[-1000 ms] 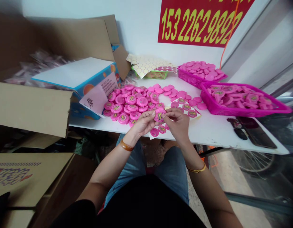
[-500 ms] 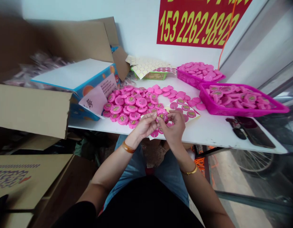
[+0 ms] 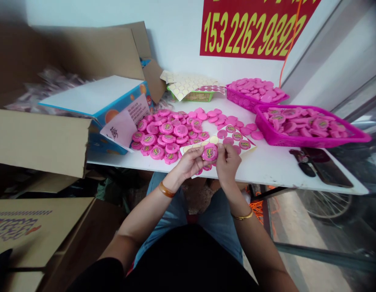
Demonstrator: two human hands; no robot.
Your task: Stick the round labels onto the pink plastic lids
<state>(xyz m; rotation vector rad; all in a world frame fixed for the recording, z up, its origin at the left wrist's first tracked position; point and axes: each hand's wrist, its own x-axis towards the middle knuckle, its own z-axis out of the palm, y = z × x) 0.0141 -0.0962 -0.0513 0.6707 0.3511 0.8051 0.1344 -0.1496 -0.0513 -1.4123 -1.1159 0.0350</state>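
Observation:
My left hand is closed on a pink round plastic case and holds it above the table's front edge. A round label with yellow lettering faces up on the case. Pressed against its right rim are the curled thumb and fingers of my right hand. Beneath both hands lies a sheet of round stickers, pink with yellow print, with bare cream circles at its left part; my hands cover some of it. Left of my hands is a heap of labelled pink cases. Plain pink pieces lie behind the sheet.
Two magenta baskets of pink pieces, one nearer and one farther, stand at right. A green basket bears sticker sheets. A phone lies front right. Blue box and open cartons fill the left.
The case in my hands has turned so its label faces up in full view. My right hand has shifted slightly right, its fingers now curled at the rim.

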